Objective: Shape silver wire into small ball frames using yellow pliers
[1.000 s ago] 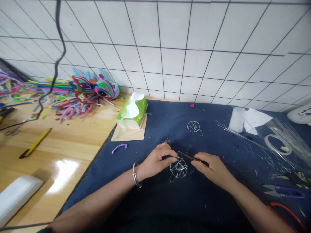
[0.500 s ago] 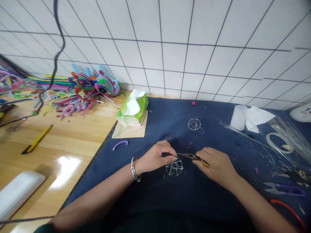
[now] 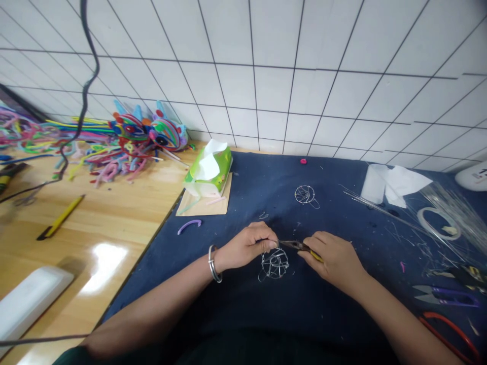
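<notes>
My left hand [image 3: 251, 246], with a silver bangle at the wrist, pinches the top of a round wire frame [image 3: 274, 263] between thumb and fingers. The frame hangs below the fingertips, a ball-like tangle of silver wire with a small loop at its lower left. My right hand [image 3: 331, 256] is closed around yellow-handled needle-nose pliers [image 3: 299, 246]. Their jaws point left and meet the wire right beside my left fingertips; whether they grip it is too small to tell. A similar wire frame [image 3: 305, 194] lies farther back on the dark blue cloth [image 3: 236, 314].
A green tissue pack [image 3: 208, 170] rests on cardboard at left. On the wooden table [image 3: 125, 218] lie a yellow cutter [image 3: 63, 217] and colourful fuzzy stems [image 3: 110, 162]. At right are loose wires [image 3: 456, 213], a wire coil [image 3: 437, 223], purple snips [image 3: 447, 295] and a red-handled tool [image 3: 451, 329].
The plier jaws have come closer to my left fingertips and lie more level. The wire frame has shifted slightly while staying pinched in my left hand. The camera view has tilted a little.
</notes>
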A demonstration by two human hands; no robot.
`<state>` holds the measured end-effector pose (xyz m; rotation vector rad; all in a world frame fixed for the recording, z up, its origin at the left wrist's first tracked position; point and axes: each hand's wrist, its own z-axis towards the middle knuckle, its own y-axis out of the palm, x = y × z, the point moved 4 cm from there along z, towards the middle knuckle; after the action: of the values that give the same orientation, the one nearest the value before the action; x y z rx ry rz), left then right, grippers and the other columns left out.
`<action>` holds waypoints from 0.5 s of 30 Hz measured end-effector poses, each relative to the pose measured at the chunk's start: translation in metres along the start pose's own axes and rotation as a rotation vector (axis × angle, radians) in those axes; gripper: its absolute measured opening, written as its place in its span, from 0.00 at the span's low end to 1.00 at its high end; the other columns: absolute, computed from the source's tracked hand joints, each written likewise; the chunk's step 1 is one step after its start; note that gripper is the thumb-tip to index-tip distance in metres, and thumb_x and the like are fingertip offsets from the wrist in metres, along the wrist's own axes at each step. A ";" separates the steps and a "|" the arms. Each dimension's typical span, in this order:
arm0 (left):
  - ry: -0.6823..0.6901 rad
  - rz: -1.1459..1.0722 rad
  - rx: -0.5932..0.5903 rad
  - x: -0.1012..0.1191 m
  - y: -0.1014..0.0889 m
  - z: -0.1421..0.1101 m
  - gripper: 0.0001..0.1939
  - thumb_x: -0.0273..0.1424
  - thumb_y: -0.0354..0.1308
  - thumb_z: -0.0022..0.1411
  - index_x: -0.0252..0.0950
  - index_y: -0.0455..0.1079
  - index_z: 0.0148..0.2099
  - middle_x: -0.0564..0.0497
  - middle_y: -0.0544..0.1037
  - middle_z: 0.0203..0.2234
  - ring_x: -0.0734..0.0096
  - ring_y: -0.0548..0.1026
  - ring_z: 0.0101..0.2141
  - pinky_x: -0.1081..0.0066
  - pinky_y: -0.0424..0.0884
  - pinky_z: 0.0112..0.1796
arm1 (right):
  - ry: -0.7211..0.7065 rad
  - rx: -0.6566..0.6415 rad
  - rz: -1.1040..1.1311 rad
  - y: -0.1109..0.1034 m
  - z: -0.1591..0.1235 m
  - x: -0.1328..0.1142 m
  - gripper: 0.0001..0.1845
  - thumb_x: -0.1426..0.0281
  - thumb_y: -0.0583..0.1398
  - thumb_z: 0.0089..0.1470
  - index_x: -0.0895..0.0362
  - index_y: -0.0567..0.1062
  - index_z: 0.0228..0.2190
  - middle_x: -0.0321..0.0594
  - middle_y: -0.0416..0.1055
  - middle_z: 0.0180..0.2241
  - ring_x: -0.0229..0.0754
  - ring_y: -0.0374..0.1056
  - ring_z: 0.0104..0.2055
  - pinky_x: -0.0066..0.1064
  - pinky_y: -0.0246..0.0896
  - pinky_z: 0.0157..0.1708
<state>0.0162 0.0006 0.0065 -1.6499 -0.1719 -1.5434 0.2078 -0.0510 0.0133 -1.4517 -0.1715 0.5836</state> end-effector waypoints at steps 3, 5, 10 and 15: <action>-0.017 0.016 0.011 -0.001 -0.001 0.000 0.12 0.32 0.45 0.65 0.34 0.66 0.33 0.52 0.70 0.25 0.74 0.66 0.30 0.70 0.61 0.39 | 0.004 -0.006 0.014 0.001 0.000 0.000 0.13 0.63 0.51 0.57 0.56 0.71 0.33 0.40 0.68 0.30 0.38 0.63 0.33 0.29 0.56 0.33; -0.021 0.015 0.010 -0.001 -0.001 0.000 0.13 0.32 0.44 0.66 0.33 0.65 0.33 0.52 0.69 0.24 0.74 0.66 0.30 0.69 0.61 0.39 | 0.012 0.020 0.022 0.000 0.000 0.001 0.12 0.63 0.51 0.56 0.56 0.71 0.33 0.40 0.68 0.30 0.38 0.63 0.33 0.29 0.55 0.33; -0.026 -0.021 0.005 -0.002 0.000 0.000 0.13 0.32 0.43 0.66 0.33 0.64 0.33 0.52 0.68 0.24 0.74 0.66 0.29 0.70 0.62 0.38 | 0.010 0.041 0.040 -0.003 0.001 0.000 0.11 0.63 0.52 0.56 0.56 0.71 0.33 0.40 0.68 0.30 0.38 0.63 0.33 0.29 0.55 0.34; -0.057 -0.082 -0.015 -0.006 0.005 -0.001 0.12 0.33 0.42 0.66 0.33 0.63 0.35 0.53 0.66 0.23 0.76 0.64 0.27 0.72 0.62 0.35 | -0.009 -0.018 0.043 -0.002 0.001 -0.006 0.12 0.63 0.51 0.56 0.56 0.71 0.33 0.39 0.67 0.29 0.38 0.62 0.32 0.29 0.54 0.32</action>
<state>0.0173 -0.0002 -0.0014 -1.7185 -0.2615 -1.5633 0.2028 -0.0533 0.0167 -1.4734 -0.1533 0.6251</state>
